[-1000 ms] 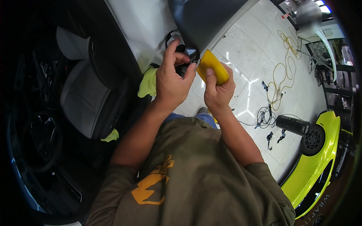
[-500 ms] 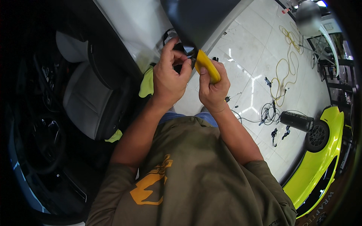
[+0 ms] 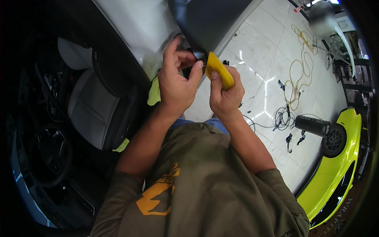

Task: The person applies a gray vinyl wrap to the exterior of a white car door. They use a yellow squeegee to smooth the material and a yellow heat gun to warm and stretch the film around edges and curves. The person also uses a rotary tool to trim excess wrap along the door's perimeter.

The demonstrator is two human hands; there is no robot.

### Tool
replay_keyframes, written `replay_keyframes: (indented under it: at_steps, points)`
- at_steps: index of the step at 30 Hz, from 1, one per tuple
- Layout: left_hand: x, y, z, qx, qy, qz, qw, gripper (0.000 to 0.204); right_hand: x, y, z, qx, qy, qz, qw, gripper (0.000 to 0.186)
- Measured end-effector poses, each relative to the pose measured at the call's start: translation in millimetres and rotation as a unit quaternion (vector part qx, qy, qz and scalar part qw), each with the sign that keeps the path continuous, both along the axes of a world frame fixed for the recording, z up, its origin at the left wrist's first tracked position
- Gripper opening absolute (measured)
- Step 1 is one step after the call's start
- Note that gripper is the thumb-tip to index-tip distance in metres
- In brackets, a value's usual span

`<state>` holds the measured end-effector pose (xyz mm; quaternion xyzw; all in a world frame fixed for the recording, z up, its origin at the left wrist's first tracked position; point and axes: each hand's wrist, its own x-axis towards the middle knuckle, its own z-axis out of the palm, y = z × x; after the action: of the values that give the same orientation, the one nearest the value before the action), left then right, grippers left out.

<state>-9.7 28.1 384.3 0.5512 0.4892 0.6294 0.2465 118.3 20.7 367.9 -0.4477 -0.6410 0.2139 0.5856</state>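
Note:
My right hand (image 3: 225,94) grips a flat yellow squeegee (image 3: 219,71) by its side, thumb on its face, with its upper end beside the lower corner of a glossy dark panel or sheet (image 3: 207,21). Just left of it, my left hand (image 3: 177,79) has its index finger raised and its thumb and other fingers curled at that dark corner; what they pinch is hidden. Behind the hands are a white car body surface (image 3: 134,25) and a lime-green cloth (image 3: 154,91).
A car seat (image 3: 92,106) and steering wheel (image 3: 51,150) are on my left. On the tiled floor (image 3: 260,35) to the right lie hoses (image 3: 292,91), cables (image 3: 282,118) and a black cylinder (image 3: 312,125). A lime-green car (image 3: 339,166) stands at the lower right.
My left hand has shifted slightly left and stays curled at the dark corner. The squeegee in my right hand has tilted more upright and moved a little left.

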Motion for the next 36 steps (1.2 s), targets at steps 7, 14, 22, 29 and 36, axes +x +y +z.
replay_keyframes:
  at_steps: [7,14,22,29,36]
  points:
    - [-1,-2,2,-0.043,0.012,-0.008,0.999,0.061,-3,2,2,-0.002,-0.044,-0.001,0.999,0.022]
    - [0,-2,2,-0.043,-0.021,-0.018,0.999,0.059,-7,-1,9,-0.005,-0.078,-0.013,0.997,0.023]
    - [1,-10,5,-0.083,-0.073,-0.036,0.993,0.058,3,1,20,-0.057,-0.067,0.016,0.996,0.017]
    - [2,-1,6,-0.027,-0.062,-0.018,0.998,0.058,9,-2,17,-0.084,-0.036,0.016,0.996,0.018]
    - [2,1,9,-0.077,-0.055,0.004,0.995,0.055,8,0,18,-0.044,-0.085,0.027,0.995,0.022]
